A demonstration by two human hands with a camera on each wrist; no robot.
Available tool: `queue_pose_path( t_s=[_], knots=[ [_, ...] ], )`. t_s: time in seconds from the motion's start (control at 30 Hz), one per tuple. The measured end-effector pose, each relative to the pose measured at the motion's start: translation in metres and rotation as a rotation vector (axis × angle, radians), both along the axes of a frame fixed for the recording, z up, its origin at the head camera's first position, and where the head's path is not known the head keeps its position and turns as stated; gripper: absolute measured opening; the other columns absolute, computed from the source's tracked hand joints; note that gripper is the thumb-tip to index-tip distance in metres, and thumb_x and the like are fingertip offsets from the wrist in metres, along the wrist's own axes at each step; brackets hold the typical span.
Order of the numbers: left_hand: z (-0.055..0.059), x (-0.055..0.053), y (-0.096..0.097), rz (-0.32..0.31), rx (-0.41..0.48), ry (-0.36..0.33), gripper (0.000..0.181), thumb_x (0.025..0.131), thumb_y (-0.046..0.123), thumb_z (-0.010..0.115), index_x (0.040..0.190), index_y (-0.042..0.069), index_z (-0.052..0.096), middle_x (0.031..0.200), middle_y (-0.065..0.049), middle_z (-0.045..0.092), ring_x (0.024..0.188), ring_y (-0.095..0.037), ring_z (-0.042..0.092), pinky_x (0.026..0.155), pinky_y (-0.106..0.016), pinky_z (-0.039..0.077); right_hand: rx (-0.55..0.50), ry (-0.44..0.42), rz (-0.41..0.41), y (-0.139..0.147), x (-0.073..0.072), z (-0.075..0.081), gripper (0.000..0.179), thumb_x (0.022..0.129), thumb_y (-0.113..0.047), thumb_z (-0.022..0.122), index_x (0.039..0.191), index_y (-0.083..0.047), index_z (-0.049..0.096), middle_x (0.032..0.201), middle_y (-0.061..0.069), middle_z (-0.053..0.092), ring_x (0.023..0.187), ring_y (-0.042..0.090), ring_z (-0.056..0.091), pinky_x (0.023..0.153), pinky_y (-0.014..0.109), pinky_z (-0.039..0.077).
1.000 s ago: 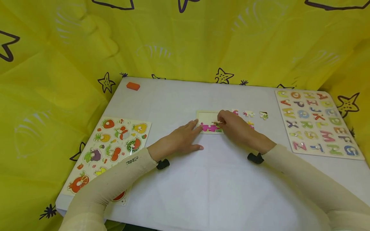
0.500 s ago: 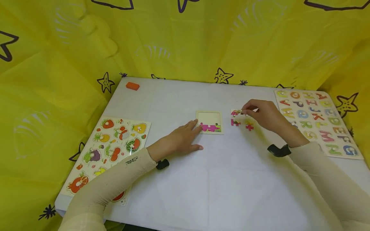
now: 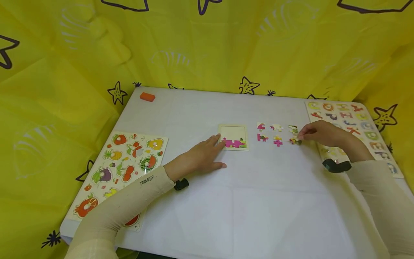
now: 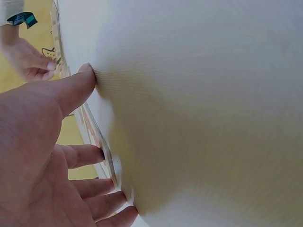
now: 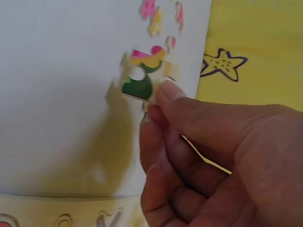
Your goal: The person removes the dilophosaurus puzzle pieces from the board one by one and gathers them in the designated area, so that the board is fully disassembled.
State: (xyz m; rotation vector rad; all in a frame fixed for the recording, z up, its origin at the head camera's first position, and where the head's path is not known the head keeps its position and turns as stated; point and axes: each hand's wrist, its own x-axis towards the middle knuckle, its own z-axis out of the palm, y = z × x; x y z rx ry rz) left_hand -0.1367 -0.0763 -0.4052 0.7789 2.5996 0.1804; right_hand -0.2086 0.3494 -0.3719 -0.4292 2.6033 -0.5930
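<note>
My left hand lies on the table with fingers spread, fingertips at the left edge of a small square puzzle tray. Joined pink puzzle pieces fill the tray's bottom row. In the left wrist view, the tray's edge passes by the straight fingers. To the right, my right hand pinches a puzzle piece between thumb and fingertips. Green, yellow and pink show on that piece, and its shadow falls on the cloth. Several loose pieces lie in two rows between tray and right hand.
A fruit peg board is at the left, partly under the left sleeve. At the right, an alphabet board is partly covered by my right arm. An orange block sits near the back left corner. Yellow curtain surrounds the table.
My right hand has moved from the tray, past the loose pieces, out to the right, where it now pinches a piece. My left hand has stayed at the tray's edge.
</note>
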Motion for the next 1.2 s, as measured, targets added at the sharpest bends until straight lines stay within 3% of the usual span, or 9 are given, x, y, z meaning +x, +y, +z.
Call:
queue_pose_path(
  t_s=[0.23, 0.57, 0.83, 1.0, 1.2],
  knots=[
    [0.001, 0.001, -0.001, -0.001, 0.018, -0.001, 0.092, 0.101, 0.062, 0.061, 0.169, 0.013, 0.023, 0.177, -0.016, 0.011, 0.163, -0.034, 0.017, 0.128, -0.050, 0.028, 0.047, 0.012, 0.012, -0.002, -0.004, -0.014, 0.015, 0.105, -0.016, 0.067, 0.107, -0.002, 0.071, 0.099, 0.007, 0.070, 0.089, 0.022, 0.054, 0.081, 0.038, 0.047],
    [0.003, 0.003, -0.001, 0.005, 0.030, -0.004, 0.091, 0.102, 0.059, 0.062, 0.169, 0.010, 0.025, 0.177, -0.017, 0.012, 0.163, -0.035, 0.019, 0.128, -0.050, 0.029, 0.084, 0.045, -0.001, -0.010, -0.002, -0.012, 0.010, 0.102, -0.010, 0.068, 0.107, -0.002, 0.066, 0.098, 0.009, 0.071, 0.091, 0.028, 0.057, 0.085, 0.047, 0.047],
    [0.004, 0.005, 0.000, 0.010, 0.036, -0.001, 0.089, 0.102, 0.057, 0.062, 0.168, 0.009, 0.026, 0.175, -0.018, 0.016, 0.162, -0.034, 0.022, 0.128, -0.049, 0.031, 0.123, 0.089, 0.034, -0.023, 0.001, -0.009, 0.015, 0.102, -0.010, 0.068, 0.109, 0.002, 0.062, 0.093, 0.013, 0.065, 0.085, 0.029, 0.056, 0.079, 0.046, 0.048],
    [0.006, 0.006, 0.000, 0.011, 0.040, 0.008, 0.088, 0.102, 0.057, 0.063, 0.167, 0.009, 0.028, 0.174, -0.019, 0.020, 0.161, -0.034, 0.025, 0.127, -0.049, 0.032, 0.081, 0.097, 0.044, -0.054, 0.003, -0.003, 0.023, 0.104, -0.012, 0.065, 0.119, 0.004, 0.060, 0.097, 0.016, 0.066, 0.085, 0.027, 0.059, 0.078, 0.044, 0.051],
    [0.004, 0.005, 0.000, 0.012, 0.035, 0.003, 0.088, 0.102, 0.058, 0.062, 0.167, 0.009, 0.029, 0.174, -0.018, 0.020, 0.161, -0.034, 0.025, 0.127, -0.049, 0.032, -0.069, 0.116, 0.056, -0.119, 0.010, -0.008, 0.030, 0.106, -0.011, 0.062, 0.130, 0.006, 0.060, 0.117, 0.025, 0.065, 0.104, 0.036, 0.061, 0.089, 0.049, 0.055]
  ],
)
